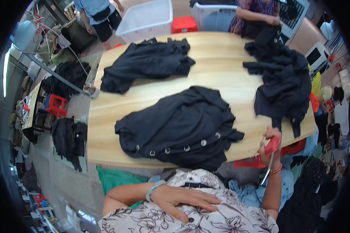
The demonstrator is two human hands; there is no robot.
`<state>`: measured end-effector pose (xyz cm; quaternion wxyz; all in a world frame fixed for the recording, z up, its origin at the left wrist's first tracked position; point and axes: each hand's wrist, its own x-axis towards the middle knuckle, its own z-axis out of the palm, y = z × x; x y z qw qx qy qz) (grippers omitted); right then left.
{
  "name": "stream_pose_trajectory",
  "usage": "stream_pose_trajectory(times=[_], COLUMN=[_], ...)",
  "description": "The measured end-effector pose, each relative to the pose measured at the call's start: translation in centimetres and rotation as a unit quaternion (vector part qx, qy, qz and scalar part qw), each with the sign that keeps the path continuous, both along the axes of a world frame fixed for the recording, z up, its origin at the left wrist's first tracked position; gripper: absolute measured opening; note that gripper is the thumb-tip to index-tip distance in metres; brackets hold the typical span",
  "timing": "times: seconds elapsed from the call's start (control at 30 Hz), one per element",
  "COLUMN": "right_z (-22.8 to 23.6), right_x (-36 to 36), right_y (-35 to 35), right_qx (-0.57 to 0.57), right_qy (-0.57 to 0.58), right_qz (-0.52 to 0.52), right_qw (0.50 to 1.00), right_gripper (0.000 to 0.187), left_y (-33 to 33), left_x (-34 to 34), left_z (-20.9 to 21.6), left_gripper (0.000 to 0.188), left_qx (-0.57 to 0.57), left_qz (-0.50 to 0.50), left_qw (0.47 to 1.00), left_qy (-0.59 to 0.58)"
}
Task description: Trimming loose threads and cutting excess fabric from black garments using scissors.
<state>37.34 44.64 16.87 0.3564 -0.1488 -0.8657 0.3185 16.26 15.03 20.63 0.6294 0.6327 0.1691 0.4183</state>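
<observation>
My left hand (186, 199) lies flat on the front of my floral shirt (217, 219), fingers stretched out and holding nothing. To the right, at the table's near edge, my right hand (269, 143) is closed round red-handled scissors (267, 173), the silver blades pointing down toward me. Its fingertips are beside the hanging end of a black garment (284, 83); whether they touch it I cannot tell. Straight ahead lies a black garment with a row of shiny round buttons (179, 120), bunched on the wooden table (217, 54).
Another black garment pile (147, 64) lies at the table's far left. Beyond the table stand a white bin (146, 21), a red stool (184, 24) and two people, one handling black cloth at the far right. Dark cloth heaps (70, 139) lie on the left floor.
</observation>
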Motion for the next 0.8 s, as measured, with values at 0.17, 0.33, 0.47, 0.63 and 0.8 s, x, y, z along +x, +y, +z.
stream_pose_trajectory(times=[0.17, 0.33, 0.47, 0.63, 0.8], right_z=[0.8, -0.1, 1.7, 0.1, 2.3], right_x=[-0.6, -0.2, -5.4, -0.5, 0.8], right_y=[2.0, 3.0, 1.5, 2.0, 2.7], right_qx=[-0.068, -0.09, -0.148, -0.365, -0.344], right_qy=[-0.009, -0.096, -0.004, -0.211, -0.099], right_qz=[-0.048, -0.034, 0.114, -0.089, -0.052], right_qw=[0.997, 0.991, 0.982, 0.903, 0.932], right_gripper=[0.045, 0.058, 0.046, 0.056, 0.045], left_y=[0.8, 2.1, 0.9, 2.1, 3.5], left_x=[-0.4, -1.5, -1.0, -1.5, -0.5], left_z=[1.1, 0.8, 0.8, -0.1, -0.5], left_gripper=[0.08, 0.075, 0.078, 0.074, 0.078], left_qx=[0.009, 0.0, -0.063, 0.007, 0.009], left_qz=[-0.018, -0.033, 0.005, -0.011, -0.028], left_qw=[1.0, 0.999, 0.998, 1.0, 1.0], left_qy=[-0.005, -0.008, 0.003, -0.008, 0.0])
